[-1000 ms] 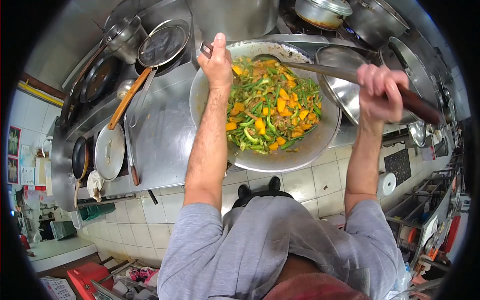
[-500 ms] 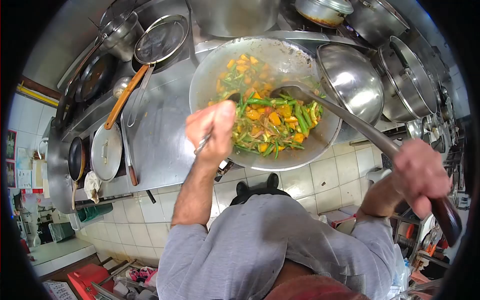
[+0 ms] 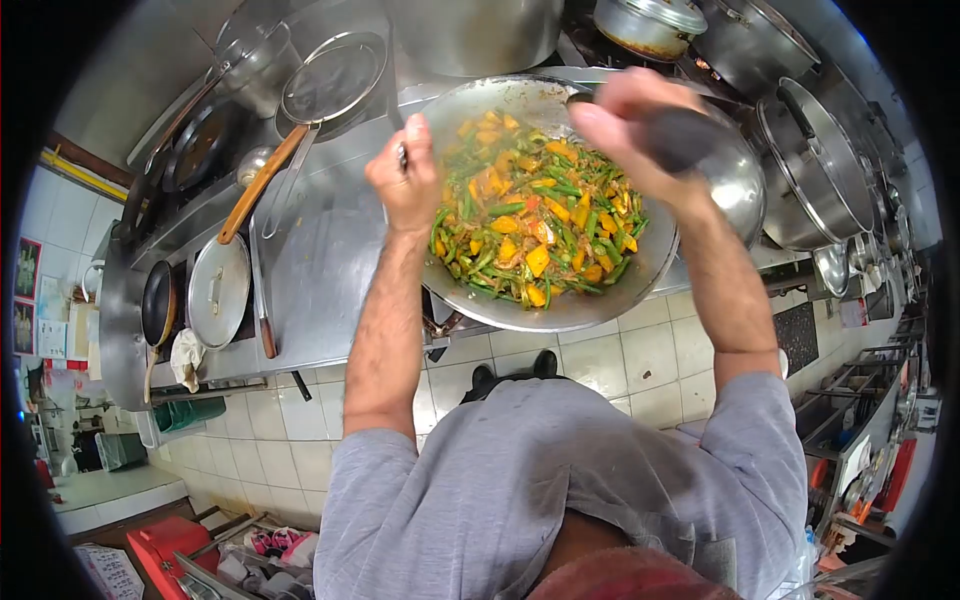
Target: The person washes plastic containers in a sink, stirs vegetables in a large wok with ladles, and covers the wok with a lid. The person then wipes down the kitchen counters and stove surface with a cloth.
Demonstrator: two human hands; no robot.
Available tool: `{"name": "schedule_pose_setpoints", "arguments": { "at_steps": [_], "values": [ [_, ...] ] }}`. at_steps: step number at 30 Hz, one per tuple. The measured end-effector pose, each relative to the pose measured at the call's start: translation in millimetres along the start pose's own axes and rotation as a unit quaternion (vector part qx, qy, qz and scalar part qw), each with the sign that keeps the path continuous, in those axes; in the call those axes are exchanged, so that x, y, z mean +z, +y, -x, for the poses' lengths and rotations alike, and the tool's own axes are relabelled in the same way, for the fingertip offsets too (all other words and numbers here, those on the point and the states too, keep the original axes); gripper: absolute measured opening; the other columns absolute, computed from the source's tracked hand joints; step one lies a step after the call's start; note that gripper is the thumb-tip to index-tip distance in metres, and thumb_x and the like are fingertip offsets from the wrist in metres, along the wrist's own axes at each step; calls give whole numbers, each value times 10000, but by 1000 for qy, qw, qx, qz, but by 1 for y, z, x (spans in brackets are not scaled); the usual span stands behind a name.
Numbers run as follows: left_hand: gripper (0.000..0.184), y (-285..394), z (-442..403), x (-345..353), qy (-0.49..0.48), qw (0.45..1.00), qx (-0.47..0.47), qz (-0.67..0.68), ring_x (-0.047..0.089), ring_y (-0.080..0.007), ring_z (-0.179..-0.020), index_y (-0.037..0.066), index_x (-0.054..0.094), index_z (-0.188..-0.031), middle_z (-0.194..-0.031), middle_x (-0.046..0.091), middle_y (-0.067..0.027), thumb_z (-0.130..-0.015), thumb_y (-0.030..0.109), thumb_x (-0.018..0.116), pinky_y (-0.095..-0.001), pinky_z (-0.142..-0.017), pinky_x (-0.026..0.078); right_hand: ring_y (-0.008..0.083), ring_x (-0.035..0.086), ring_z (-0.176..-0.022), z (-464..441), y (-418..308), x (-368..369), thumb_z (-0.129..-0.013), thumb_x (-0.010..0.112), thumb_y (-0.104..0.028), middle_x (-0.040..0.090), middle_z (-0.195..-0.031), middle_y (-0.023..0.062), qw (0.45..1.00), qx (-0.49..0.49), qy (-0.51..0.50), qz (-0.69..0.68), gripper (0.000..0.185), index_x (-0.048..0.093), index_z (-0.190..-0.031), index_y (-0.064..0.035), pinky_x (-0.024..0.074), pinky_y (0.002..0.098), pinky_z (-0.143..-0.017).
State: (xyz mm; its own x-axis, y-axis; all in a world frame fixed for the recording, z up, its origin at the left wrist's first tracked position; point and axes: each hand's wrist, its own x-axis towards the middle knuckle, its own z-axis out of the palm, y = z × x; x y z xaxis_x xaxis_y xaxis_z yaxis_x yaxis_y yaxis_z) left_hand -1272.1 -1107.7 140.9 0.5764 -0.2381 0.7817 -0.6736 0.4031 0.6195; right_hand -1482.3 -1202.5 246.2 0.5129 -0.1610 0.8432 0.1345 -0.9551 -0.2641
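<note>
the right hand (image 3: 635,140), blurred, wraps around a dark handle (image 3: 685,138); the left hand (image 3: 402,182) clenches a slim metal handle (image 3: 402,156) by the left rim of a wide wok (image 3: 655,268). the wok, piled with green vegetables (image 3: 506,209) and orange chunks (image 3: 538,261), overhangs the edge of the steel surface (image 3: 320,265). beyond stands a large pot (image 3: 475,35).

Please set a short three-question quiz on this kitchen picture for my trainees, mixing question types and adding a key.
1. Multiple choice: what colour are most chunks among the green vegetables in the wok?
a) purple
b) yellow-orange
c) white

2. True or false: the wooden-handled strainer lies left of the wok in the picture.

3. Fill in: the thick dark handle is in the person's own ___ hand.

Key: 1. b; 2. true; 3. right
</note>
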Motion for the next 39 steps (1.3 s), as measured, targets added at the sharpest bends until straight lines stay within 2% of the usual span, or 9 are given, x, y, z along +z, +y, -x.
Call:
{"name": "schedule_pose_setpoints", "arguments": {
  "at_steps": [3,7,15,25,27,28,32,36,39],
  "values": [
    [361,-32,-2,18,17,994,-104,-17,313,-56,-458,24,482,-563,-493,357,47,-865,210,543,-265,-410,267,71,444,-489,-12,26,20,-711,722,-118,482,-562,-31,955,174,199,-134,197,542,-655,-62,356,220,-455],
    [414,-82,-25,18,246,919,-283,122,302,-85,-373,99,352,-496,-454,354,31,-841,236,537,-267,-357,232,107,318,-424,-19,118,-62,-768,597,-18,310,-501,-24,824,266,385,-320,262,419,-602,-116,343,283,-464],
    [426,-120,-15,80,280,841,-397,239,241,-87,-349,168,263,-515,-449,242,49,-817,251,551,-262,-341,181,126,267,-442,73,168,-101,-766,544,-62,264,-504,-18,717,315,488,-385,234,368,-617,-105,314,344,-497],
    [362,25,-35,28,-72,900,-224,367,187,-63,-390,126,343,-546,-478,255,59,-840,132,555,-256,-391,175,96,352,-476,46,-41,-114,-787,438,-183,392,-578,-48,943,-53,64,-323,66,448,-795,-118,327,280,-505],
    [353,52,-37,5,-134,916,-134,353,191,-67,-408,103,322,-551,-500,268,46,-847,86,512,-260,-398,170,48,375,-435,41,-62,-124,-812,593,-288,434,-558,-82,942,-94,48,-320,204,456,-746,-152,301,226,-443],
    [353,61,-32,-7,-134,916,-135,354,191,-67,-408,103,322,-551,-500,268,46,-847,86,512,-260,-398,170,11,362,-405,39,-74,-124,-729,631,-326,414,-487,-122,939,-82,92,-321,390,303,-538,-234,257,183,-428],
    [292,83,-14,-50,-192,938,-4,289,300,-93,-391,-2,462,-563,-480,386,-4,-835,77,533,-261,-368,229,11,374,-377,30,-100,-136,-729,684,-268,427,-473,-110,907,-103,-33,-406,376,362,-544,-203,291,179,-411],
    [350,113,12,-68,-279,932,7,231,288,-155,-356,31,331,-524,-449,326,-26,-773,-30,570,-301,-347,221,44,380,-380,32,-104,-122,-736,701,-158,401,-472,-81,895,-67,-149,-416,313,423,-594,-140,336,221,-424],
    [382,95,37,-50,-257,949,27,180,296,-148,-352,42,292,-524,-442,321,-31,-771,-54,567,-302,-348,229,80,327,-346,47,-99,-70,-725,606,-56,383,-460,-36,925,-88,-29,-369,210,422,-627,-79,302,258,-343]
  ]
}}
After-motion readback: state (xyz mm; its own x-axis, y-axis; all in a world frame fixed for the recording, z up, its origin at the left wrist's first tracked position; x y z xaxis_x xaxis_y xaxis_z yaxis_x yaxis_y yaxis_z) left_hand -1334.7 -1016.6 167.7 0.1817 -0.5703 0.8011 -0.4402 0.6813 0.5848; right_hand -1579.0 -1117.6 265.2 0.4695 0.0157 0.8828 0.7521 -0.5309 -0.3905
